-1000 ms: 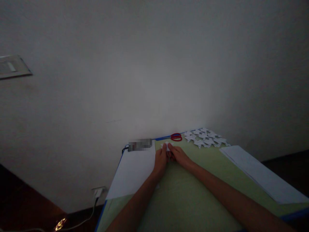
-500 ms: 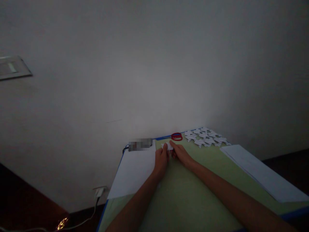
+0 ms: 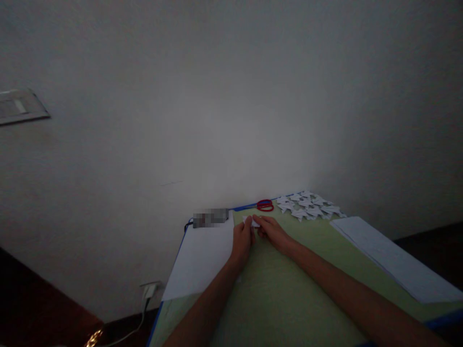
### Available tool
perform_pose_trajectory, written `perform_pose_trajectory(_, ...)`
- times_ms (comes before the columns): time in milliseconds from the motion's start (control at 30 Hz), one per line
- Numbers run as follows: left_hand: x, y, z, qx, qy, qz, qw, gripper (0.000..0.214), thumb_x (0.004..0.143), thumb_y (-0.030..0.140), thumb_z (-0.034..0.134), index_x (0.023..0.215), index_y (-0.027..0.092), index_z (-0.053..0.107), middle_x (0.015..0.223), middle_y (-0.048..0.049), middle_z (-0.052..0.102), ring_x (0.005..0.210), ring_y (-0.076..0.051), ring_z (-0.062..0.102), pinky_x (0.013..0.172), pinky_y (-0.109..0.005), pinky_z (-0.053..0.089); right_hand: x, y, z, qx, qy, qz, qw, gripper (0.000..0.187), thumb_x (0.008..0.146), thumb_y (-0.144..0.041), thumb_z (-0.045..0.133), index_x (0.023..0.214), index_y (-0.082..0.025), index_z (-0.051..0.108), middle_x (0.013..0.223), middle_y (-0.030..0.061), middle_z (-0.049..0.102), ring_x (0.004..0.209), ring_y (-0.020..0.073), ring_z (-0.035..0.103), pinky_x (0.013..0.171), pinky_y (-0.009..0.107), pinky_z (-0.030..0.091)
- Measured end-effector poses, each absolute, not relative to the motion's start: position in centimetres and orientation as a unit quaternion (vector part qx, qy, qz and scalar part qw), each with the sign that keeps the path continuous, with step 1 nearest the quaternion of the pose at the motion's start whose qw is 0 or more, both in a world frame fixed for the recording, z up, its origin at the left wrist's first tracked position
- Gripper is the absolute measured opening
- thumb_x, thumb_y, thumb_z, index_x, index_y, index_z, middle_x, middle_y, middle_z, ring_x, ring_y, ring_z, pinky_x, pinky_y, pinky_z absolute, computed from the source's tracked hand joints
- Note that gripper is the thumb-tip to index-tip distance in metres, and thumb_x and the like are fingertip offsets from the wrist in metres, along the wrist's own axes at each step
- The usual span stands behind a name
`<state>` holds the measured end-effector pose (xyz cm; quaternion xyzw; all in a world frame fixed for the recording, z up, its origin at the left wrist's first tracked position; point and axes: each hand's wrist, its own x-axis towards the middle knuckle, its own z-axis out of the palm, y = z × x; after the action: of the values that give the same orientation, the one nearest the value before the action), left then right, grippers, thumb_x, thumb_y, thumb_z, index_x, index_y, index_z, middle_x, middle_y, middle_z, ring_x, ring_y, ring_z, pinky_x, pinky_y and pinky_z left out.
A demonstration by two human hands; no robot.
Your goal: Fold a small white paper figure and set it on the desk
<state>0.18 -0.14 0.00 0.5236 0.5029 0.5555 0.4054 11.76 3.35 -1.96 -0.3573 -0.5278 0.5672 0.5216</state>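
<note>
A small piece of folded white paper (image 3: 255,222) is pinched between both hands above the green tabletop. My left hand (image 3: 242,237) grips its left side, thumb on top. From the right, my right hand (image 3: 269,229) holds the other side with thumb and fingers closed; most of the paper is covered by the fingers. Just beyond the hands lie scissors with red handles (image 3: 265,206). Several folded white paper pieces with pointed ends (image 3: 313,207) are laid out in rows at the far right.
A stack of white paper (image 3: 394,258) lies along the table's right side. Another white sheet (image 3: 202,260) covers the left, with a blurred-out dark object (image 3: 211,218) at its far end. The wall (image 3: 231,120) rises behind the table; a plugged-in cable (image 3: 144,308) hangs at lower left.
My right thumb has come down and closer to the left thumb, so less of the folded paper shows. Everything else stays in place apart from a slight camera shift.
</note>
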Motion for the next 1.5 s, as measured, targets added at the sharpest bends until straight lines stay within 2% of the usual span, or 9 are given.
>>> perform_pose_trajectory(200,0.2,0.3,-0.4,0.570,0.502,0.521,0.388,0.065,0.076,0.079,0.055,0.052,0.019,0.050,0.042,0.0025,0.045,0.043,-0.010,0.039,0.047,-0.025,0.028,11.7,3.7,-2.3,-0.357,-0.502,0.578,0.535,0.053,0.069,-0.070,0.069,0.071,-0.019,0.055,0.050,-0.0073,0.046,0.044,0.0088,0.042,0.045,0.024,0.029)
perform_pose_trajectory(433,-0.1,0.0,-0.3,0.546,0.476,0.531,0.439,0.058,0.074,0.073,0.060,0.055,0.020,0.048,0.042,0.0049,0.041,0.042,-0.009,0.034,0.046,-0.025,0.024,11.7,3.7,-2.5,-0.349,-0.494,0.583,0.542,0.049,0.074,-0.067,0.068,0.071,-0.019,0.054,0.050,-0.0081,0.044,0.045,0.0089,0.043,0.045,0.023,0.031)
perform_pose_trajectory(600,-0.2,0.0,-0.3,0.564,0.470,0.517,0.440,0.055,0.074,0.068,0.063,0.053,0.019,0.049,0.042,0.0047,0.040,0.042,-0.009,0.034,0.046,-0.025,0.024,11.7,3.5,-2.1,-0.357,-0.476,0.591,0.544,0.048,0.068,-0.062,0.074,0.069,-0.019,0.053,0.056,-0.0068,0.048,0.049,0.0087,0.046,0.046,0.023,0.034)
perform_pose_trajectory(800,0.1,-0.1,0.2,0.566,0.482,0.522,0.418,0.060,0.074,0.072,0.060,0.050,0.019,0.048,0.041,0.0044,0.039,0.041,-0.009,0.035,0.045,-0.025,0.025,11.7,3.5,-1.9,-0.348,-0.466,0.594,0.556,0.046,0.066,-0.060,0.075,0.068,-0.019,0.055,0.055,-0.0066,0.049,0.049,0.0087,0.045,0.046,0.023,0.032)
perform_pose_trajectory(933,0.3,-0.1,0.2,0.572,0.478,0.517,0.420,0.061,0.070,0.078,0.060,0.056,0.018,0.053,0.043,0.0037,0.044,0.041,-0.009,0.038,0.045,-0.024,0.027,11.6,3.4,-1.6,-0.332,-0.424,0.619,0.572,0.045,0.063,-0.058,0.079,0.068,-0.020,0.054,0.052,-0.0074,0.048,0.049,0.0087,0.046,0.048,0.023,0.033)
perform_pose_trajectory(1067,0.3,0.0,0.0,0.569,0.477,0.522,0.420,0.058,0.074,0.074,0.058,0.059,0.018,0.057,0.043,0.0030,0.047,0.041,-0.010,0.040,0.045,-0.024,0.028,11.6,3.4,-1.8,-0.334,-0.430,0.626,0.559,0.044,0.064,-0.057,0.079,0.068,-0.020,0.055,0.051,-0.0068,0.050,0.050,0.0094,0.048,0.049,0.023,0.034)
perform_pose_trajectory(1333,-0.2,0.5,-0.5,0.519,0.461,0.535,0.482,0.046,0.075,0.054,0.059,0.046,0.020,0.045,0.038,0.0040,0.039,0.035,-0.008,0.035,0.043,-0.025,0.025,11.6,3.1,-1.6,-0.338,-0.453,0.623,0.541,0.046,0.067,-0.060,0.078,0.071,-0.018,0.059,0.057,-0.0058,0.053,0.052,0.0086,0.047,0.051,0.024,0.034)
perform_pose_trajectory(1500,-0.2,0.5,-0.7,0.507,0.445,0.548,0.494,0.049,0.077,0.058,0.056,0.049,0.020,0.044,0.041,0.0041,0.039,0.037,-0.008,0.034,0.043,-0.025,0.024,11.6,2.4,-0.9,-0.330,-0.477,0.623,0.525,0.046,0.067,-0.059,0.079,0.070,-0.017,0.061,0.059,-0.0051,0.053,0.055,0.0086,0.047,0.053,0.024,0.034)
